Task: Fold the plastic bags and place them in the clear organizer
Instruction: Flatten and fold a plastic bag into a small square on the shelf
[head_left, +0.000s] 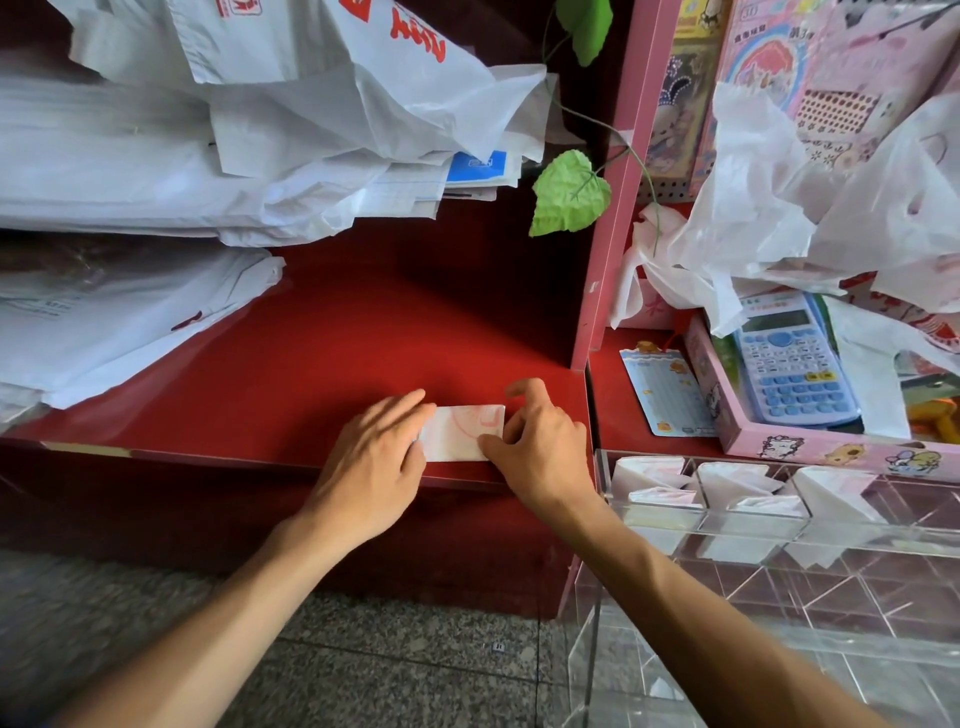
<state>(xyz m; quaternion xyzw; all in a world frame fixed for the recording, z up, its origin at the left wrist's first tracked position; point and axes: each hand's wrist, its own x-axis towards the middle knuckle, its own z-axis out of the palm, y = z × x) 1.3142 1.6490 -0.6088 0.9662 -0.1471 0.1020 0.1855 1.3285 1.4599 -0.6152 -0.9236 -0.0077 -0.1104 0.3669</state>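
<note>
A plastic bag folded into a small pale strip with red print (462, 431) lies on the red shelf (311, 364) near its front edge. My left hand (374, 462) lies flat over the strip's left end, fingers straight and pressing it down. My right hand (535, 441) is at the strip's right end, thumb on its lower edge and fingers curled over its right side. The clear organizer (779, 525) stands at the lower right, with folded white bags (654, 480) in three of its back compartments.
Loose white bags with red print (260, 130) are heaped at the back left of the shelf. More crumpled bags (810, 208) hang over a pink box (810, 447) holding a blue calculator (789, 364). A pink shelf post (613, 208) and a green leaf (569, 195) stand between them.
</note>
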